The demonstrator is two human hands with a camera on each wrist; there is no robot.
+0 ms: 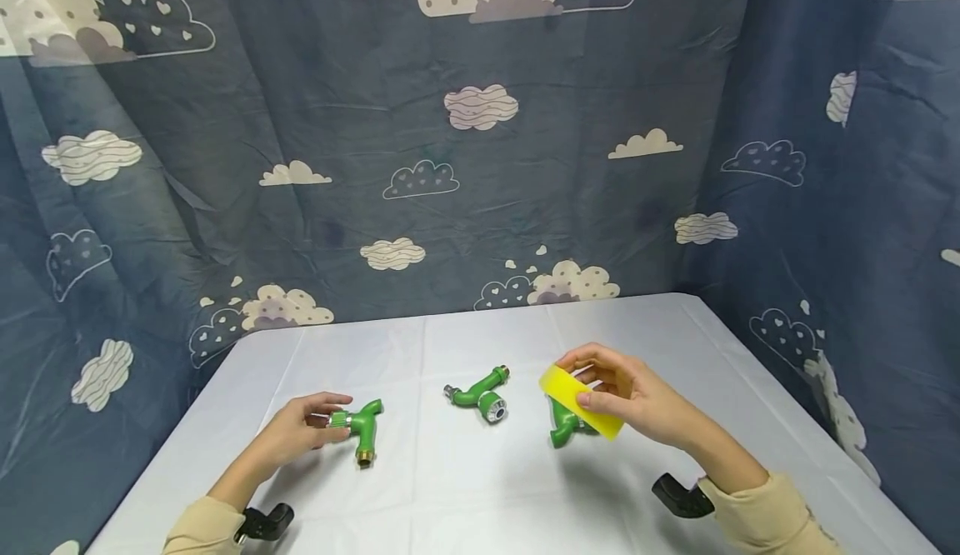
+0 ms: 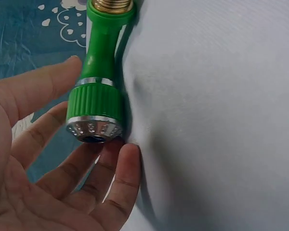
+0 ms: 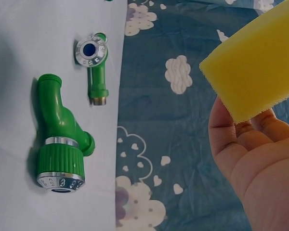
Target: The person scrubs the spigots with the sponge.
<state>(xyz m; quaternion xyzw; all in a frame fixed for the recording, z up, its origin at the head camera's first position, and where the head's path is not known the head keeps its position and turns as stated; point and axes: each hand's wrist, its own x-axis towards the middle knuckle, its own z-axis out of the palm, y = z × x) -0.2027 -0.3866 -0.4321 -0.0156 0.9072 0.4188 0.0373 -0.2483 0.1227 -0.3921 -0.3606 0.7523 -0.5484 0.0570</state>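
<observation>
My left hand (image 1: 294,432) is at the left green tap (image 1: 365,432), its thumb and bent fingers around the ribbed knob (image 2: 95,103). That tap lies on the white table, brass thread pointing towards me in the head view. Between my right thumb and fingers is a yellow sponge (image 1: 581,401), held above the table; the right hand (image 1: 637,397) pinches it by its sides. Beneath the sponge lies another green tap (image 1: 562,423), partly hidden by it in the head view. A third green tap (image 1: 476,392) rests in the middle, apart from both hands.
White cloth covers the table (image 1: 450,497). Dark blue curtains (image 1: 337,105) with a cloud pattern hang behind it and along both sides. Black wrist mounts (image 1: 682,497) stick out beside the beige sleeves (image 1: 765,515).
</observation>
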